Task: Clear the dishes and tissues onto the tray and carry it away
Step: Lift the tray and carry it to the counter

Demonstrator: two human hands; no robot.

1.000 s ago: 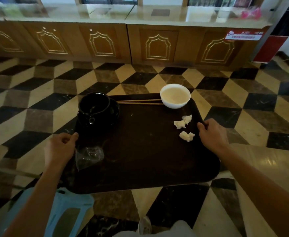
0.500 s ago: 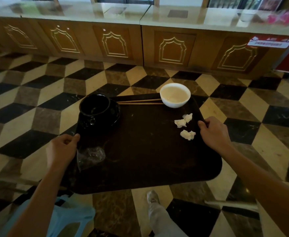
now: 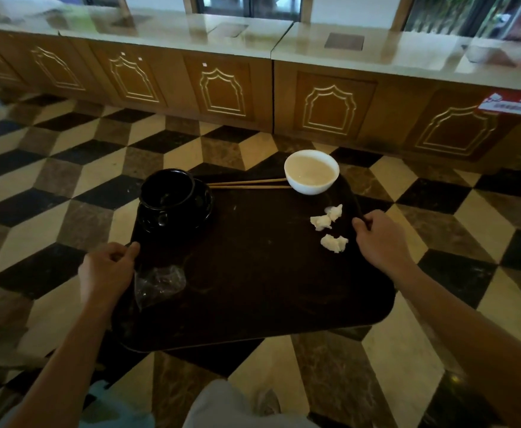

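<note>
left hand (image 3: 106, 274) and right hand (image 3: 381, 242) gripping tray (image 3: 253, 288) edges, black pot (image 3: 168, 200), white bowl (image 3: 311, 171), chopsticks (image 3: 246, 184), tissues (image 3: 328, 230) aboard

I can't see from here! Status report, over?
Left hand and right hand gripping tray edges. Pot, bowl, chopsticks, tissues all aboard. Counter ahead, floor open.

Canteen/restaurant: long wood counter (image 3: 253, 88) with stone top, patterned marble floor (image 3: 67, 186), serving tray (image 3: 253, 273).
</note>
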